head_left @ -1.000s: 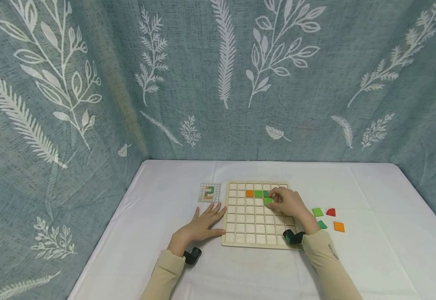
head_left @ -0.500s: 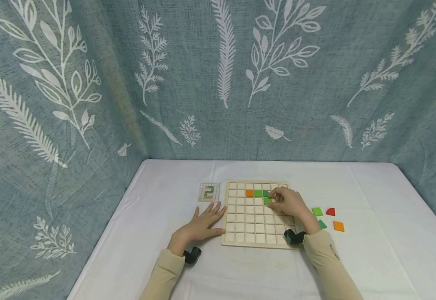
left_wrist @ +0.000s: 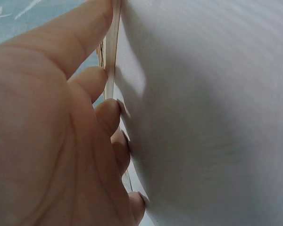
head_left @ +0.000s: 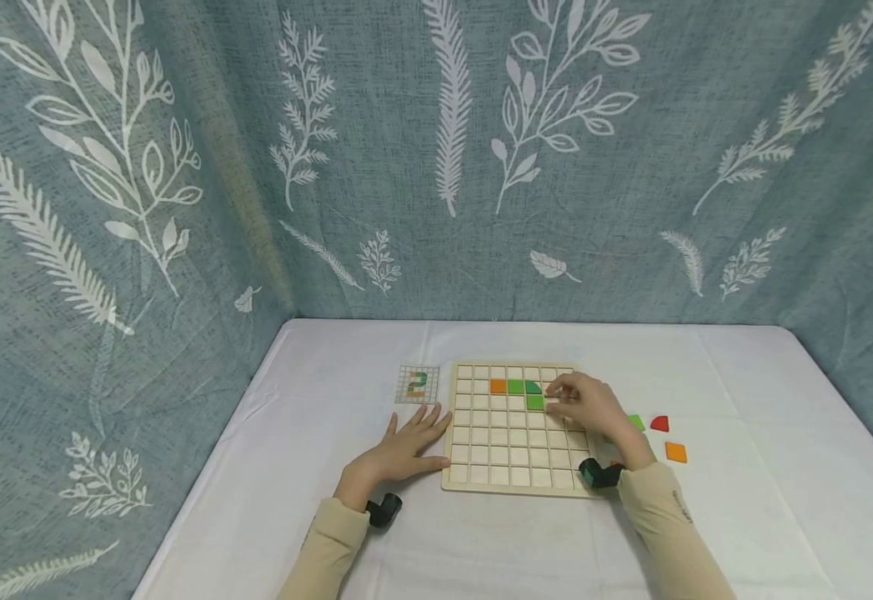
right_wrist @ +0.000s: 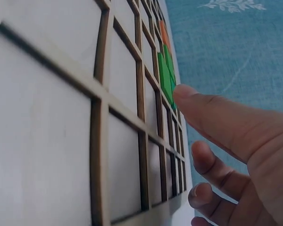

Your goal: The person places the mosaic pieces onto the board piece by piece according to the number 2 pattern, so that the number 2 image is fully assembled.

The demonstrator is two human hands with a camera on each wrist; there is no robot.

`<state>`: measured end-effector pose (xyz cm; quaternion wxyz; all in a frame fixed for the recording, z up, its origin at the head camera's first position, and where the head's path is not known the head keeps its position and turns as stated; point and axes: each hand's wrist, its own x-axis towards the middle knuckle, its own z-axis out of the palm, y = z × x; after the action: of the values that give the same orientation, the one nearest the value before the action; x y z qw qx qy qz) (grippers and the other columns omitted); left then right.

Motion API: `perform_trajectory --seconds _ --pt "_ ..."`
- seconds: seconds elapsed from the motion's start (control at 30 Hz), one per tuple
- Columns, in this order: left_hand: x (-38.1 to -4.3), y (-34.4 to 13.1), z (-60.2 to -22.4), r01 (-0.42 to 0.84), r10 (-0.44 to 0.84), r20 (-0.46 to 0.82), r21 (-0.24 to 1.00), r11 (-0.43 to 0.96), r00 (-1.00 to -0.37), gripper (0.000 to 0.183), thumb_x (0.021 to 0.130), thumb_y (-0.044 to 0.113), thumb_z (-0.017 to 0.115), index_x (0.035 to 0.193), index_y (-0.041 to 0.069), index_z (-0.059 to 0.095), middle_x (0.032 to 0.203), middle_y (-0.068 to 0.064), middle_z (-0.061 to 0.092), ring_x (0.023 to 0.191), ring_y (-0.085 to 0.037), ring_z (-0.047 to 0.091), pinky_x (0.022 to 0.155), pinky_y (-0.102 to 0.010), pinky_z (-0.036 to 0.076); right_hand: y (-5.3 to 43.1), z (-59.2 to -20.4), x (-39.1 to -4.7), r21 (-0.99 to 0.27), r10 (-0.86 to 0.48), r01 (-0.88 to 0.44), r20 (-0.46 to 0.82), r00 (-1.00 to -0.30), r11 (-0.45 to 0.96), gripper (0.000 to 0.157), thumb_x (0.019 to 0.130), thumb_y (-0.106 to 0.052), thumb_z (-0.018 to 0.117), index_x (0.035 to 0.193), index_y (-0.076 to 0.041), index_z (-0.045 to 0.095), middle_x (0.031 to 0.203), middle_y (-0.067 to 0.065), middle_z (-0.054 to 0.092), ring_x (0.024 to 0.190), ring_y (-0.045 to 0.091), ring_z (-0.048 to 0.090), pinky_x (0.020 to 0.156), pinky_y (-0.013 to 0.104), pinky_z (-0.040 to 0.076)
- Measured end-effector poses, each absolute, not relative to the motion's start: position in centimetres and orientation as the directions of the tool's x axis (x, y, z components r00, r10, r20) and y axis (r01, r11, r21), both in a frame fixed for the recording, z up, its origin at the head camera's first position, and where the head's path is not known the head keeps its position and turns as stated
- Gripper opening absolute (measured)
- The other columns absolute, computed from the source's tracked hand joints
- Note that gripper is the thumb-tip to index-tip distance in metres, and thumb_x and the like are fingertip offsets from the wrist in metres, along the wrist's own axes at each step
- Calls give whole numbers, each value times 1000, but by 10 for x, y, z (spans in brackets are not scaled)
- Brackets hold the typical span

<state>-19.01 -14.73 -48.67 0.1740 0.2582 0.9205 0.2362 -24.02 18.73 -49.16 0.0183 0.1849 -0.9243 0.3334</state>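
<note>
A wooden grid board (head_left: 481,477) lies on the table. Set in its cells are an orange square (head_left: 499,386), a green square (head_left: 515,387), a dark green quarter-round tile (head_left: 533,387), and below that another green square (head_left: 535,402). My right hand (head_left: 589,408) hovers just right of these tiles. In the right wrist view its thumb (right_wrist: 212,110) and fingers are apart with nothing between them. My left hand (head_left: 403,450) lies spread on the cloth, its fingertips touching the board's left edge. The left wrist view shows those straight fingers (left_wrist: 85,42) along the wooden rim.
A small pattern card (head_left: 417,384) lies left of the board, near the left fingertips. On the right lie a red quarter-round tile (head_left: 659,423), an orange square tile (head_left: 676,452) and a green tile (head_left: 637,422) partly behind the right wrist. A patterned curtain (head_left: 436,167) hangs behind the table.
My right hand has drawn back slightly to the right, uncovering the dark green quarter-round tile in its cell. It now covers the loose dark green piece. My left hand has stayed in place.
</note>
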Motion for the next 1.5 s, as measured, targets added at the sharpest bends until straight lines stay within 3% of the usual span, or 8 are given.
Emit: perform_trajectory --seconds 0.77,1.17,1.5 --pt "-191 -150 -488 390 556 -197 528 754 -808 73 90 45 54 149 18 21 155 -10 12 143 -31 3 108 -63 -8 223 -489 -233 -594 -305 -325 137 -942 736 27 81 -22 72 104 -8 68 79 1 54 60 12 39 52 25 34" --pt "-192 -151 -492 392 558 -205 523 757 -804 73 90 46 54 149 19 20 156 -9 11 143 -30 2 108 -64 -8 240 -482 -228 -614 -275 -257 67 -959 747 26 83 -21 70 107 -9 68 81 3 53 63 15 40 54 27 35" --pt "-192 -151 -492 390 557 -204 526 756 -805 73 90 46 54 149 19 20 156 -8 11 143 -30 2 108 -63 -9 258 -484 -225 -621 -296 -266 57 -954 737 30 84 -28 69 108 -11 67 84 2 51 65 14 39 55 26 35"
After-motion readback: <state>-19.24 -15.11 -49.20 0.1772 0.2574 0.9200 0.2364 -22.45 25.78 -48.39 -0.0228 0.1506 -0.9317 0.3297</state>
